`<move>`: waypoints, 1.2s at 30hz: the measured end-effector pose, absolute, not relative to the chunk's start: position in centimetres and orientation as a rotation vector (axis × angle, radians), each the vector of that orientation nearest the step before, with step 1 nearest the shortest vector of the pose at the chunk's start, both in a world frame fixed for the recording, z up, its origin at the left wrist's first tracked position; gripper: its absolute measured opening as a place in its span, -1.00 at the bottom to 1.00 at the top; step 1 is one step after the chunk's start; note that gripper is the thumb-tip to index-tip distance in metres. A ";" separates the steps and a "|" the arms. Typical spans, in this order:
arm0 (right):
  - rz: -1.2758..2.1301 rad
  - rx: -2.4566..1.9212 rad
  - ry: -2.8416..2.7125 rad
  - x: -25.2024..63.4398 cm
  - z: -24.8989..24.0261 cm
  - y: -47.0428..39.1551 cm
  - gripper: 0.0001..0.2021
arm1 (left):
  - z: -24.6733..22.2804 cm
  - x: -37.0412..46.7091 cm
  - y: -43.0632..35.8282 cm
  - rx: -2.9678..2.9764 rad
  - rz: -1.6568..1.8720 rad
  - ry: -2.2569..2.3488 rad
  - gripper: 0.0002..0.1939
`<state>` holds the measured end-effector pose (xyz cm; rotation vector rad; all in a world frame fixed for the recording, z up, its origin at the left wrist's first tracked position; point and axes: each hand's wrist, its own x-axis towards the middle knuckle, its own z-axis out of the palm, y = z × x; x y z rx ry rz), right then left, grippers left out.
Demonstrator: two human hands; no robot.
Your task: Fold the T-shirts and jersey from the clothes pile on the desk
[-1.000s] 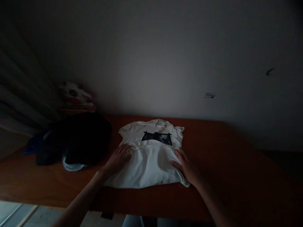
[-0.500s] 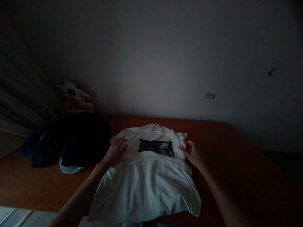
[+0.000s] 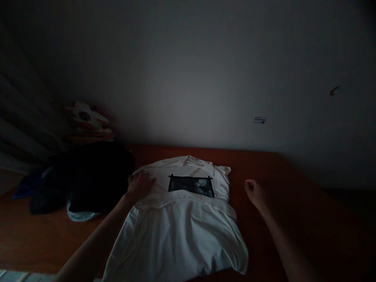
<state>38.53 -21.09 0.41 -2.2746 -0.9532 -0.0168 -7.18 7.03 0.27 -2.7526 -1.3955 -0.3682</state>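
Note:
A white shirt point(image 3: 176, 231) with a dark rectangular print point(image 3: 190, 185) lies on the wooden table, its lower part spread toward me and a fold crossing just below the print. My left hand point(image 3: 141, 184) rests on the shirt's upper left side, palm down, the fingers loosely bent and partly in shadow. Off the shirt's right edge, over the table, is my right hand point(image 3: 255, 192), its fingers curled into a loose fist with nothing visible in it.
On the left, a black bundle point(image 3: 100, 172) sits close to my left forearm, with a blue item point(image 3: 29, 183) beside it. Behind stands a cow-like plush toy point(image 3: 88, 117). A wall bounds the wooden table point(image 3: 264, 164) at the back; curtains hang at left.
My right hand has moved right, off the shirt, and its fingers have curled in. My left hand has shifted slightly left. The shirt's upper left edge now looks rounder, its sleeve less visible.

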 end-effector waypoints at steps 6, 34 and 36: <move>-0.032 -2.242 -1.115 34.7 0.4 -17.2 -0.54 | 1.4 -1.1 7.9 -2.902 -0.419 -1.171 -0.70; 0.004 -1.948 -1.294 34.0 1.8 -10.2 -0.70 | 3.0 -3.2 5.6 -3.009 -0.806 -1.308 -0.65; 0.060 -1.979 -1.293 33.7 1.2 -8.7 -0.63 | 2.5 -4.0 5.4 -3.042 -0.992 -1.235 -0.64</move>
